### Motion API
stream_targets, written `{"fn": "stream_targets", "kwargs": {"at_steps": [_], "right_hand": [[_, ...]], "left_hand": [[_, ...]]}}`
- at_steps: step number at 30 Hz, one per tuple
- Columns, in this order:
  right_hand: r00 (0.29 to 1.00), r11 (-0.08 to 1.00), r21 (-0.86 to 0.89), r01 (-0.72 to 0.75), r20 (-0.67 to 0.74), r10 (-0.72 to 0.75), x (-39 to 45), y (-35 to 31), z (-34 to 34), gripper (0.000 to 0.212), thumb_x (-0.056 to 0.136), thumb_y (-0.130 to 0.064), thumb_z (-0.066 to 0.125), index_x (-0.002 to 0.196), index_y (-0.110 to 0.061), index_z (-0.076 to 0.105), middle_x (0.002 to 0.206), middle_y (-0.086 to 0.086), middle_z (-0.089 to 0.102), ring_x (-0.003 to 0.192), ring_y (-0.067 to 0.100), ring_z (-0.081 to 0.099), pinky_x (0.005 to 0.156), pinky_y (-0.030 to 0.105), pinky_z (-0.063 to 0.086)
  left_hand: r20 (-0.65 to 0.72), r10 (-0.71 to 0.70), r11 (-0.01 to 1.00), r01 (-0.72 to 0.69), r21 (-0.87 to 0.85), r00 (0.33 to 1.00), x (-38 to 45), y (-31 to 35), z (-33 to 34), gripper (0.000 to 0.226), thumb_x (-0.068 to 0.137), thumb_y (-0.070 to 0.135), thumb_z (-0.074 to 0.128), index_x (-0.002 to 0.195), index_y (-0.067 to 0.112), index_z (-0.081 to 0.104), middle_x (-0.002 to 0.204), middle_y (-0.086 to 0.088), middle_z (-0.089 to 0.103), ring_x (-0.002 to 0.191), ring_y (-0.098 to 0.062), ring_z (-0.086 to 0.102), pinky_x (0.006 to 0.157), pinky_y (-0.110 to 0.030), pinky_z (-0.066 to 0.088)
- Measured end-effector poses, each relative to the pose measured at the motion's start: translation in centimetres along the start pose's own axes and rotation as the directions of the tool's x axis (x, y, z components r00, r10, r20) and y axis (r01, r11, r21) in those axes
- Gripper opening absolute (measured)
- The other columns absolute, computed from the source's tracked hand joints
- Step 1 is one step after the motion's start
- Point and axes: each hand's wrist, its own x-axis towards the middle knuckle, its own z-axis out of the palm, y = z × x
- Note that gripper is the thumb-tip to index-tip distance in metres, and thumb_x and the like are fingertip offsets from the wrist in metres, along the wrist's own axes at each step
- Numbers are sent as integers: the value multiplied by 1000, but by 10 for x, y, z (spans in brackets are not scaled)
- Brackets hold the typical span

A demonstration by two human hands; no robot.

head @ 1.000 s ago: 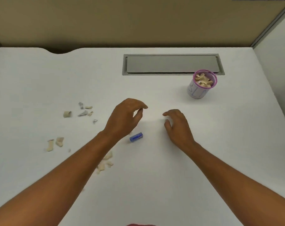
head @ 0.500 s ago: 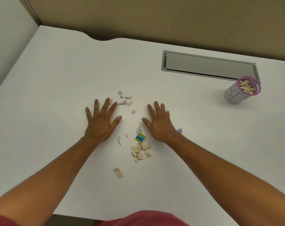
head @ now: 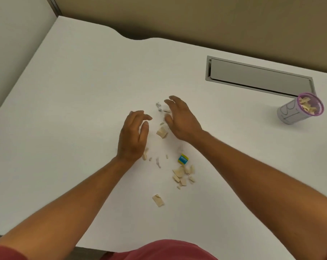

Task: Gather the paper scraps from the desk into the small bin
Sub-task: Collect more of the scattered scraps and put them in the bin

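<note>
Beige paper scraps lie on the white desk. A small heap of scraps sits between my two hands. My left hand stands on its edge, fingers curved, left of that heap. My right hand is cupped on the heap's right, palm facing left. Both hands hold nothing. A bigger cluster of scraps lies nearer me, and a single scrap closer still. The small bin, white with a purple rim and holding scraps, stands far right.
A blue and yellow eraser lies beside the bigger cluster. A crumpled grey bit sits just beyond my fingers. A grey cable hatch is set in the desk behind the bin. Partition walls bound the desk at the back and left.
My hands were flat on the desk, apart. They have since turned onto their edges and come together around a few scraps, pushing them into a small heap.
</note>
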Motion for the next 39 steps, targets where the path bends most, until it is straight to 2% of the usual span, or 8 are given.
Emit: {"fn": "stream_targets", "kwargs": {"at_steps": [4, 9, 17, 22, 25, 30, 36, 39], "right_hand": [[972, 999, -29, 35, 233, -27, 28, 1, 12, 65, 109, -37, 39, 163, -14, 13, 172, 8, 3, 159, 30, -1, 129, 45, 7], [969, 995, -81, 66, 243, -45, -3, -1, 44, 64, 110, -44, 29, 164, -17, 7, 173, 3, -4, 159, 26, -9, 129, 46, 0], [970, 986, 93, 140, 188, -155, -97, -21, 59, 56, 110, -28, 34, 163, -22, 15, 171, 0, 15, 159, 20, 8, 129, 39, 6], [992, 991, 81, -104, -60, 109, -114, 11, 23, 39, 108, -22, 43, 145, -14, 52, 161, 4, 38, 151, 20, 32, 125, 32, 24], [964, 961, -77, -266, -25, 265, -118, 35, 9, 49, 109, -28, 39, 154, -8, 39, 167, 11, 27, 155, 27, 22, 127, 35, 17], [982, 962, -228, -149, 80, 171, -146, 32, 35, 55, 111, -30, 32, 158, -3, 27, 169, 17, 17, 158, 36, 11, 128, 45, 17], [985, 983, 55, -174, 22, 173, -183, 11, 61, 50, 111, -28, 32, 159, -16, 28, 170, 3, 18, 158, 18, 14, 121, 29, 26], [975, 970, 158, -186, -92, 202, -197, 12, 52, 46, 108, -27, 44, 154, -24, 38, 165, -5, 31, 152, 10, 26, 118, 22, 28]], "left_hand": [[39, -149, 947, 131, 295, 988, 0, -21, -18, 40, 105, 26, 36, 138, 16, 57, 148, -1, 57, 155, -23, 32, 130, -55, -1], [244, -211, 877, 73, 475, 947, -49, -43, -21, 63, 107, 43, 19, 162, 14, 28, 173, -4, 21, 162, -26, 8, 130, -56, 6], [379, -116, 976, 34, 217, 918, -70, 8, 24, 63, 108, 40, 12, 163, 12, 25, 173, -2, 19, 162, -15, 6, 132, -44, 6], [390, -133, 983, 173, -68, 911, -69, 20, 27, 56, 109, 42, 22, 163, 27, 26, 171, 16, 16, 159, 2, 5, 127, -13, 3], [449, -11, 1000, 4, 17, 893, -59, 10, 22, 56, 110, 39, 25, 163, 20, 28, 173, 8, 18, 161, -6, 5, 131, -25, 5], [639, 97, 906, -334, 261, 763, -53, -7, 17, 58, 110, 37, 19, 162, 12, 30, 173, -4, 19, 162, -24, 7, 132, -42, 5], [620, 86, 970, -208, 127, 780, -98, 6, 3, 56, 111, 31, 35, 163, 13, 26, 173, 1, 19, 161, -12, 7, 132, -40, 10], [590, 13, 996, -65, 68, 807, -112, 12, -11, 72, 104, 45, 49, 165, 27, 15, 173, 15, 9, 159, 1, 4, 129, -24, 12]]}}
